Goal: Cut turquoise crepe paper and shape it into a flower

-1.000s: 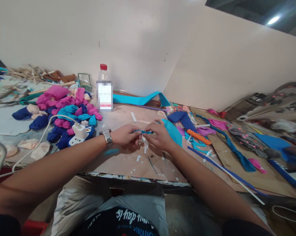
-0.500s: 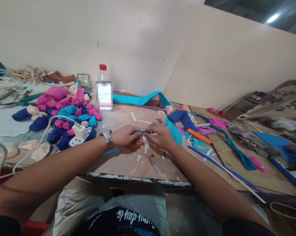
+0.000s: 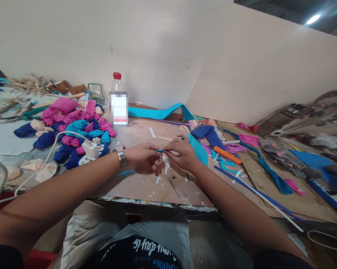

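Observation:
My left hand (image 3: 146, 156), with a watch at the wrist, pinches one end of a thin blue strip (image 3: 160, 151) above the middle of the table (image 3: 135, 134). Close beside it on the right, my right hand (image 3: 181, 152) has its fingertips closed on the other end of the strip. Most of the strip is hidden by the fingers. A light blue cloth piece (image 3: 198, 147) lies just behind my right hand. White paper scraps (image 3: 158, 180) are scattered on the table below both hands.
Pink, navy and blue cloth bundles (image 3: 73, 123) and a white plug (image 3: 90, 149) with its cable lie left. A red-capped bottle (image 3: 118, 104) stands behind. An orange cutter (image 3: 226, 155), blue strips and cardboard (image 3: 252, 168) are to the right. A person's hand shows at far right.
My left fingers have shifted slightly and now pinch nearer the right fingertips, so less of the strip shows. The things on the table look the same.

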Motion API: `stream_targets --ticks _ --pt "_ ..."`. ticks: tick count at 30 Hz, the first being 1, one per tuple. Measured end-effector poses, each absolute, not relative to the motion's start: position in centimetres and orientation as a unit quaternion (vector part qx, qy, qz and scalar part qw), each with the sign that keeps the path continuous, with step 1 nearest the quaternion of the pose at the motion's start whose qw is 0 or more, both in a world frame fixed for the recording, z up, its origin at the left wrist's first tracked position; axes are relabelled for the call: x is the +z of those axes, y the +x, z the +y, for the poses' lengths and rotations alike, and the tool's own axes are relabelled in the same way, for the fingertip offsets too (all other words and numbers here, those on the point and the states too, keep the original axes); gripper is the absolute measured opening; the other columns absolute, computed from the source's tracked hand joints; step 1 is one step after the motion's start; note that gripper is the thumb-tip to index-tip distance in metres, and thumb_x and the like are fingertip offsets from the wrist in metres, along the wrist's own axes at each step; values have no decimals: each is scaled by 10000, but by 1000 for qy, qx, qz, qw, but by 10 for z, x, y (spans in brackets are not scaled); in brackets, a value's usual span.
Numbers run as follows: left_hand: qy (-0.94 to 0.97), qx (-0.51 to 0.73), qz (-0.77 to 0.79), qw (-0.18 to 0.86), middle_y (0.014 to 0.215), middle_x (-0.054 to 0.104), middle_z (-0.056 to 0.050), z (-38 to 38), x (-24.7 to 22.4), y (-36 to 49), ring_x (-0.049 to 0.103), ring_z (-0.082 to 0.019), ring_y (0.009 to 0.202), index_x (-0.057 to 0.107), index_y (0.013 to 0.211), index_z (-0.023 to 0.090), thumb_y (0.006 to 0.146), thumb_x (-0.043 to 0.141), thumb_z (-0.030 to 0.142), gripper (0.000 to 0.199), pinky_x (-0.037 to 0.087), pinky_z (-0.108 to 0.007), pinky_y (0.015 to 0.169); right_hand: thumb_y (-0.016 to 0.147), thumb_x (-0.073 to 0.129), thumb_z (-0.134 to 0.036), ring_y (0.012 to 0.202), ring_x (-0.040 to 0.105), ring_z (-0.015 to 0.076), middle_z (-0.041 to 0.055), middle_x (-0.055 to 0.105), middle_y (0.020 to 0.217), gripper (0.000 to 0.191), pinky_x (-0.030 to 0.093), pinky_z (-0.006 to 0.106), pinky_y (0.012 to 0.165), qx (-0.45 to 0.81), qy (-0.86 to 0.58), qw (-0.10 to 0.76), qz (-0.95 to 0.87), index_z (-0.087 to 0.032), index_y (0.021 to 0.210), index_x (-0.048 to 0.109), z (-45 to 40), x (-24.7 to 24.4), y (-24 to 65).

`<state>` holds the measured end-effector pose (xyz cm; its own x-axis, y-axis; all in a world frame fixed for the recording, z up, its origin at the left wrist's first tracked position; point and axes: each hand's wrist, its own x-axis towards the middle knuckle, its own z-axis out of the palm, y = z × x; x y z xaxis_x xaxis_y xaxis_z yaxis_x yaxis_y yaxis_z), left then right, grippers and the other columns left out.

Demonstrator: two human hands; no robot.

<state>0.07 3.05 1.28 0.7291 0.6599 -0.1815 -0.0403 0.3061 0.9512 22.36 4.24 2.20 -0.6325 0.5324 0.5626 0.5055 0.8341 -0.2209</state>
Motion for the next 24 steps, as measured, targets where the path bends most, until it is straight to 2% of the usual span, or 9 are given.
stream_targets --ticks 5,11,16,20,24 --pt "491 263 309 771 595 603 -36 32 12 3 608 -157 546 621 762 139 886 647 500 383 539 -330 617 986 639 -319 835 701 182 -5 790 861 108 290 465 1094 21 -284 314 -906 -274 949 730 40 28 222" --pt "558 258 305 727 616 588 3 37 8 0 614 -128 553 585 741 143 804 743 594 482 475 -269 598 988 636 -328 845 710 194 6 791 853 123 308 475 1077 13 -283 321 -903 -270 937 730 39 29 221" --pt "686 277 329 587 613 580 18 41 9 -2 533 -101 544 594 769 154 875 629 644 503 423 -240 568 966 663 -325 814 705 190 -5 788 835 100 310 475 1076 16 -294 333 -896 -261 911 718 38 28 221" --pt "749 295 349 479 632 626 5 39 11 -4 547 -111 556 639 837 163 961 533 550 420 416 -239 592 961 665 -339 820 702 196 -3 790 837 117 312 477 1071 20 -308 331 -892 -261 889 713 37 29 220" --pt "810 292 358 361 695 678 -8 34 18 -6 586 -124 633 669 822 176 998 496 444 364 399 -241 653 959 663 -337 821 697 192 -7 779 837 121 321 464 1067 28 -309 339 -888 -256 876 699 35 30 219"
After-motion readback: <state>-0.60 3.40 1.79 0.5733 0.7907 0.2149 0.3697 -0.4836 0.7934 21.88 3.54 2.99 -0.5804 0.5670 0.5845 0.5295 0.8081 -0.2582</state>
